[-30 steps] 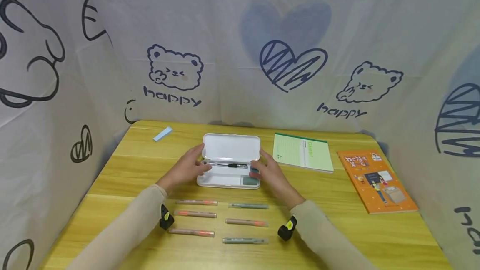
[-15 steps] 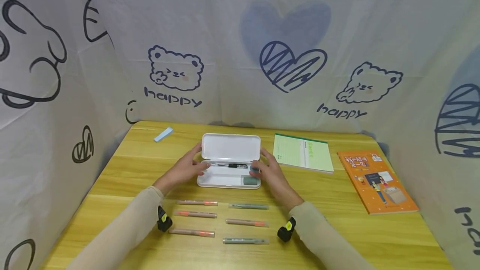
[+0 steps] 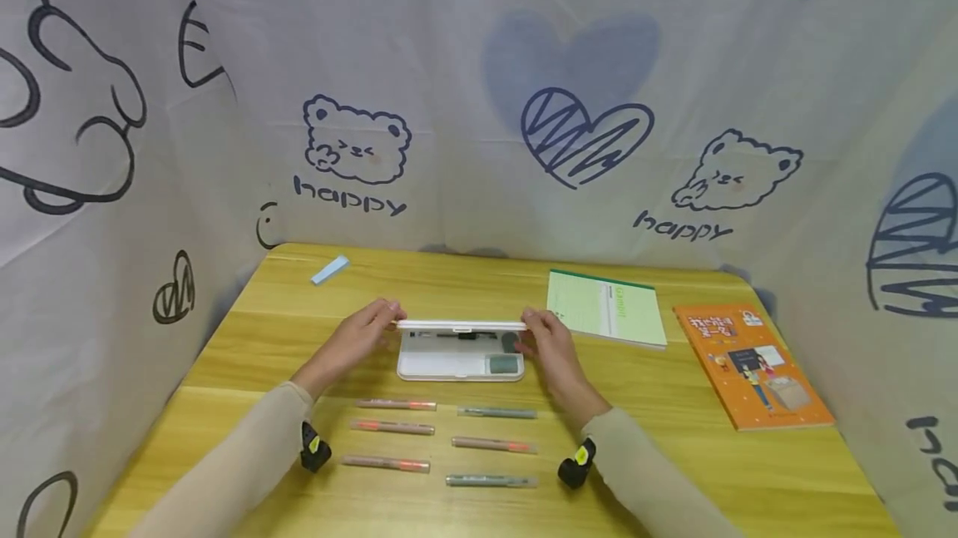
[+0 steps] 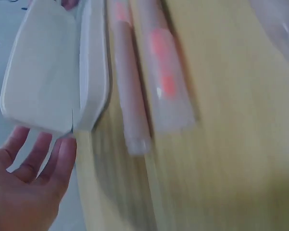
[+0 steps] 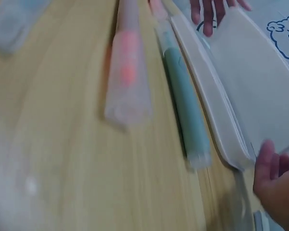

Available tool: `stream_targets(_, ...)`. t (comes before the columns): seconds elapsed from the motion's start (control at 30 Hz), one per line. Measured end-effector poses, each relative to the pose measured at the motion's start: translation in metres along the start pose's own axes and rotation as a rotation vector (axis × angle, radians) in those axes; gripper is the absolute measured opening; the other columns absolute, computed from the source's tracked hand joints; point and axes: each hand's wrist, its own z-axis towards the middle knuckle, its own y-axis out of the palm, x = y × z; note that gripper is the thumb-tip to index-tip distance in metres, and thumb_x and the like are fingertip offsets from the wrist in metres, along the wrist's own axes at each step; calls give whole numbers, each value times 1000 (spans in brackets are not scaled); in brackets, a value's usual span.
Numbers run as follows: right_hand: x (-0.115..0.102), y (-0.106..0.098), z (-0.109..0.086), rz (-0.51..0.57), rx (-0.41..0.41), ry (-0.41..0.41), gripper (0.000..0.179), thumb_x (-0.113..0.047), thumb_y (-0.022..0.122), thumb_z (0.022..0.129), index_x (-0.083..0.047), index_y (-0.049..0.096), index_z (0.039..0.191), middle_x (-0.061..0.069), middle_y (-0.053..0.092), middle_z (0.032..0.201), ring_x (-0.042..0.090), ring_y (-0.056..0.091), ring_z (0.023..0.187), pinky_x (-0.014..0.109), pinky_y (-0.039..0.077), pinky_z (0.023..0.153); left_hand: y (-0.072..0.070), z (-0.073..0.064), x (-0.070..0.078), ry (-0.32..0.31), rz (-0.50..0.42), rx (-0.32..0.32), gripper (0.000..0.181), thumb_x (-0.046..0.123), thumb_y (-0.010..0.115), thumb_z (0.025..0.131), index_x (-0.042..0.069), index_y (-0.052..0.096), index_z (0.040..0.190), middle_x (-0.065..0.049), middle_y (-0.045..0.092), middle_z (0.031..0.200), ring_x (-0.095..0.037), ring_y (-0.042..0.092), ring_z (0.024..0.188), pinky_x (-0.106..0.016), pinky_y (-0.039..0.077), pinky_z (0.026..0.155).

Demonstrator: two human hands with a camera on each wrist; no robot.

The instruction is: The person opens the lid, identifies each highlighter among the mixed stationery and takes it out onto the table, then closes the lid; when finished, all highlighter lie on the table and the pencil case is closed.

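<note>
A white pencil case (image 3: 441, 367) lies on the table with its lid (image 3: 456, 325) tipped halfway over, seen edge-on in the head view. My left hand (image 3: 361, 337) holds the lid's left end, its fingers (image 4: 43, 149) at the corner in the left wrist view. At the opposite end my right hand (image 3: 554, 348) grips the lid, thumb (image 5: 264, 159) and fingers around its corner. Inside the case are a black pen (image 3: 466, 336), partly covered by the lid, a grey-green block (image 3: 503, 365) and a dark rounded item (image 3: 511, 342) beside the right fingers.
In front of the case lie several capped pens, among them a pink one (image 3: 392, 427) and a grey-green one (image 3: 490, 481). A light blue strip (image 3: 330, 269) sits at the back left. On the right are a green notebook (image 3: 602, 307) and an orange book (image 3: 752, 363).
The lid, earlier leaning back wide open, has swung up and forward over the case. Both hands have shifted from the case's sides to the lid's ends and moved with it.
</note>
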Motion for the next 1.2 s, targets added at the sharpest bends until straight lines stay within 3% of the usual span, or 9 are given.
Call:
stream_targets(0.1, -1, -10, -3, -209, 18, -29, 31, -31, 64, 111, -2, 69, 121, 11, 67, 125, 28, 62, 114, 36, 57, 96, -1, -4, -1, 88, 157, 21, 38, 37, 46, 119, 9, 68, 131, -13, 69, 140, -36, 63, 133, -58, 54, 109)
stream_targets(0.2, -2, -22, -9, -393, -43, -85, 24, -27, 69, 109, -7, 74, 121, 12, 68, 129, 25, 62, 110, 32, 53, 89, 0, -6, -4, 147, 245, 5, 25, 26, 56, 116, 10, 71, 128, -13, 69, 137, -37, 65, 130, -59, 55, 109)
stream_targets(0.33, 1, -34, -16, -565, -166, -193, 25, -25, 70, 109, -12, 74, 130, 11, 66, 132, 19, 63, 105, 27, 52, 87, 3, -9, -6, 122, 316, -37, 30, 29, 60, 114, 12, 69, 137, -14, 68, 143, -37, 68, 128, -59, 57, 109)
stream_targets(0.47, 6, -39, -17, -680, -243, -288, 35, -23, 73, 107, -13, 71, 140, 9, 68, 123, 16, 59, 99, 27, 51, 88, 8, -10, -5, 117, 361, -73, 44, 35, 65, 112, 11, 64, 148, -13, 71, 141, -34, 69, 127, -58, 56, 110)
stream_targets(0.6, 7, -37, -14, -741, -271, -336, 41, -24, 75, 105, -13, 68, 144, 8, 64, 112, 16, 53, 94, 28, 47, 83, 11, -7, -5, 144, 354, -77, 46, 28, 65, 112, 8, 61, 152, -13, 71, 140, -33, 68, 128, -57, 54, 112)
stream_targets(0.77, 7, -35, -13, -759, -274, -339, 42, -27, 74, 106, -13, 68, 145, 7, 61, 108, 17, 50, 92, 29, 44, 80, 10, -4, -7, 158, 338, -64, 45, 24, 64, 112, 5, 60, 153, -16, 69, 145, -35, 67, 131, -59, 52, 115)
stream_targets(1.03, 5, -33, -14, -795, -280, -335, 43, -27, 73, 107, -13, 66, 146, 6, 57, 103, 16, 49, 90, 29, 42, 79, 10, -1, -10, 164, 391, -51, 44, 27, 66, 111, 9, 63, 151, -14, 70, 143, -34, 67, 129, -59, 52, 114)
stream_targets(1.2, 5, -34, -15, -805, -274, -328, 44, -28, 72, 107, -13, 65, 148, 6, 58, 105, 16, 50, 90, 30, 44, 80, 8, 0, -11, 147, 420, -47, 46, 31, 65, 112, 12, 61, 153, -15, 65, 151, -38, 62, 138, -61, 48, 119)
